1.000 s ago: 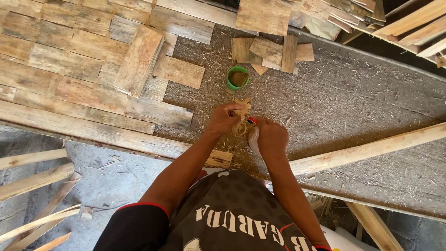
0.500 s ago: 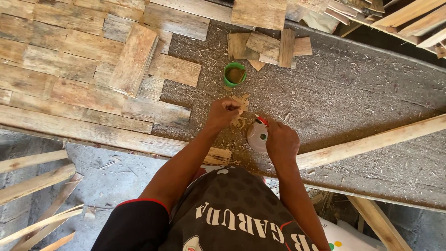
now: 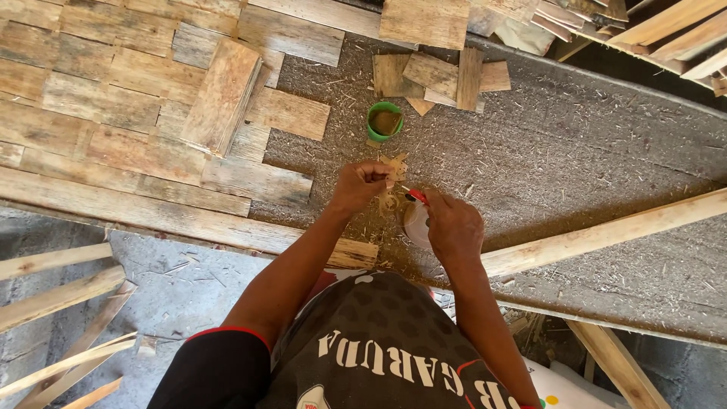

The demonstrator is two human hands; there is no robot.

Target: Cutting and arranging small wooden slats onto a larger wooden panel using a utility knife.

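You are looking straight down on a rough grey surface (image 3: 575,151) of pressed fibre board, littered with shavings, that runs across the middle and right of the frame. The upper left is covered with flat weathered wooden planks (image 3: 113,98) fitted side by side, and one loose board (image 3: 223,95) lies tilted on top of them.

Your left hand (image 3: 362,184), at the centre of the frame, has its fingers pinched shut on a small piece of pale wood (image 3: 394,168). Your right hand (image 3: 453,225), just to the right and a little lower, is curled closed around a small pale bottle with a red tip (image 3: 415,204); the red tip points at the wood piece, and whether it touches it cannot be told.

One green cup (image 3: 385,121) holding something brownish stands just above your hands, apart from them. Above it at the top centre lies a loose heap of about five short wood offcuts (image 3: 443,76), overlapping each other.

One long pale batten (image 3: 606,231) slants up to the right edge from beside your right wrist. Several more slats (image 3: 53,303) lie at the lower left over a concrete floor (image 3: 189,280).
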